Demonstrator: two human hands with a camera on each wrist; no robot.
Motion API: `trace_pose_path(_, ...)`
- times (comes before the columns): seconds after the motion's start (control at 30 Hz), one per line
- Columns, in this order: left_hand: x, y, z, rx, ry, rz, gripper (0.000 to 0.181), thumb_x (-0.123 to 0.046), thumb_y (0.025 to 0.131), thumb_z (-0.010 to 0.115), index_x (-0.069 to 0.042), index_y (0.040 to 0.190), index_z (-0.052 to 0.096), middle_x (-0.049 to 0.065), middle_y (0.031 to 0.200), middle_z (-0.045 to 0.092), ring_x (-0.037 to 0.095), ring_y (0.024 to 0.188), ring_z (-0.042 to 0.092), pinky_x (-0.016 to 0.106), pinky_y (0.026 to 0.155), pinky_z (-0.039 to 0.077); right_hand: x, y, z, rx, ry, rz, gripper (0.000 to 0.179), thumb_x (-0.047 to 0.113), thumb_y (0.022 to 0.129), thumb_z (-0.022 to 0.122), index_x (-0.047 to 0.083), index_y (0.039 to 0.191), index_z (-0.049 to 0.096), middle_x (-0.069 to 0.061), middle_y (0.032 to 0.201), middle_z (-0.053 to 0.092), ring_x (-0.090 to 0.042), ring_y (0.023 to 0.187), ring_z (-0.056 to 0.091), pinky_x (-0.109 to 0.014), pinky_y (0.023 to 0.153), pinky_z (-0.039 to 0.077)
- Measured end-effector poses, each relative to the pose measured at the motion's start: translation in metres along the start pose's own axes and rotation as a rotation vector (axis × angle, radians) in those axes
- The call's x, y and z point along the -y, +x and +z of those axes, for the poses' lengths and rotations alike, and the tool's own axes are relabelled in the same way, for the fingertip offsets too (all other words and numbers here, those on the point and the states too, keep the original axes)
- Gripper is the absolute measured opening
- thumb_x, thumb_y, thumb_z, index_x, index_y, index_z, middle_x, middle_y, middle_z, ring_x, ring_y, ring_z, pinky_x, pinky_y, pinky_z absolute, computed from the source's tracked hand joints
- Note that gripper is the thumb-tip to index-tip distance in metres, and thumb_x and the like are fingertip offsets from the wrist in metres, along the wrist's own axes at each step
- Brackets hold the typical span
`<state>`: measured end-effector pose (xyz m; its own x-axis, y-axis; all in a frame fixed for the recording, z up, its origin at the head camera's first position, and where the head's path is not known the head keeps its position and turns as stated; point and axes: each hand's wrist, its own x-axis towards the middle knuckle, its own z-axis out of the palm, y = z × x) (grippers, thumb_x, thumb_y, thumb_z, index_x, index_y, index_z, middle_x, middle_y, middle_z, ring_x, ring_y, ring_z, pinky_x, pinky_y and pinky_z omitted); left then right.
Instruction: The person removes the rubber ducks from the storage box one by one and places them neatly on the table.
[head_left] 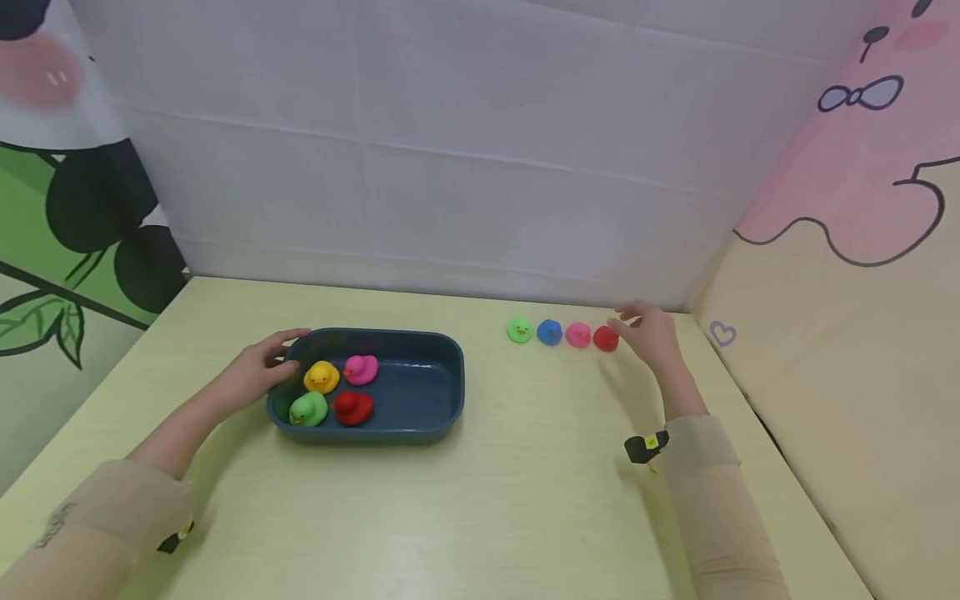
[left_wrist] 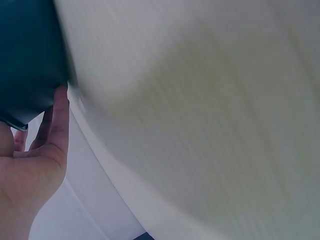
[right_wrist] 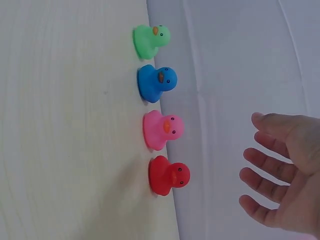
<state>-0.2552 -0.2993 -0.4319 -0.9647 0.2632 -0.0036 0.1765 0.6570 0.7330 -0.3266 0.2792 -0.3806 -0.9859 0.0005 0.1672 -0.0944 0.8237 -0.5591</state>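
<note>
My left hand (head_left: 262, 367) pinches the left end of a dark blue tray (head_left: 420, 435), thumb over the rim and fingers along the outer wall. In the left wrist view the fingers (left_wrist: 59, 125) lie against the tray's outside. Inside the tray sit a yellow rubber duck (head_left: 321, 377), a pink duck (head_left: 362, 369), a green duck (head_left: 308, 409) and a red duck (head_left: 353, 408). My right hand (head_left: 647, 332) is apart from everything, fingers loosely bent, just right of a red duck (right_wrist: 167, 175) that ends a row on the table.
Left of that red duck stand a pink duck (head_left: 578, 335), a blue duck (head_left: 550, 332) and a green duck (head_left: 519, 330), near the table's back edge. A white cloth (head_left: 487, 167) hangs behind the table (head_left: 450, 533). A printed panel (head_left: 847, 333) rises on the right.
</note>
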Motion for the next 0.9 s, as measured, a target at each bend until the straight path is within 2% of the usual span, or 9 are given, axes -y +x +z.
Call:
trace_pose_path(0.33, -0.002, 0.002, -0.001, 0.000, 0.000, -0.005, 0.056, -0.016, 0.097, 0.047, -0.008, 0.148, 0.027, 0.035, 0.142, 0.033, 0.052, 0.119, 0.044, 0.057, 0.093, 0.043, 0.035, -0.008, -0.010, -0.009, 0.035, -0.010, 0.040, 0.028, 0.091, 0.061, 0.006, 0.124, 0.057, -0.016, 0.115, 0.060, -0.032, 0.102, 0.055, -0.044, 0.080, 0.050)
trace_pose_path(0.6, -0.004, 0.001, -0.001, 0.000, -0.001, 0.001, 0.055, -0.016, 0.097, 0.047, -0.008, 0.148, 0.027, 0.035, 0.141, 0.033, 0.052, 0.119, 0.044, 0.057, 0.093, 0.043, 0.058, -0.015, -0.009, -0.038, 0.086, -0.045, 0.039, 0.029, 0.090, 0.063, 0.008, 0.123, 0.058, -0.013, 0.112, 0.062, -0.031, 0.102, 0.055, -0.043, 0.080, 0.052)
trace_pose_path(0.9, 0.000, 0.001, 0.000, 0.009, -0.004, -0.012, 0.056, -0.018, 0.097, 0.047, -0.009, 0.148, 0.027, 0.034, 0.145, 0.028, 0.054, 0.121, 0.041, 0.058, 0.094, 0.042, 0.086, -0.031, -0.004, -0.092, 0.153, -0.149, 0.037, 0.028, 0.089, 0.064, 0.008, 0.120, 0.061, -0.011, 0.108, 0.064, -0.028, 0.099, 0.058, -0.043, 0.082, 0.051)
